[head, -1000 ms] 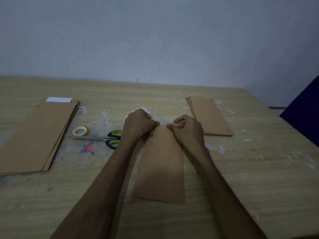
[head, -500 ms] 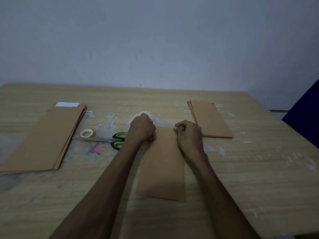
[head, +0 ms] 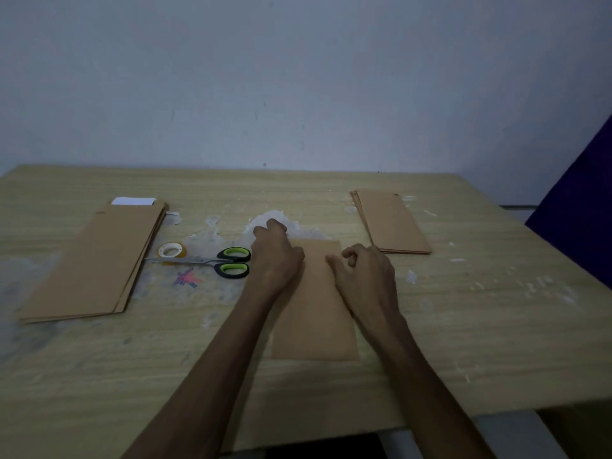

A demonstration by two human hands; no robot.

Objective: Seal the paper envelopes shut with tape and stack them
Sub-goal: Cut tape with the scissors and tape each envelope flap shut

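Envelope (head: 314,303) is lying flat at frame centre on the table (head: 463,326) | I am seeing left hand (head: 276,256) resting curled on its upper-left edge, grip unclear | right hand (head: 366,276) is hovering loosely curled at its upper right, holding nothing | stacks are sitting left (head: 96,260) and upper right (head: 390,221) | tape roll (head: 172,250) and scissors (head: 215,261) are lying left of centre.

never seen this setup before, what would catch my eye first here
First, the two hands in the middle: the left hand and the right hand rest on the far end of a single brown envelope lying flat on the wooden table. Next, the green-handled scissors and a tape roll just left of them. Envelope stacks flank the scene, a large stack at left and a smaller stack at right.
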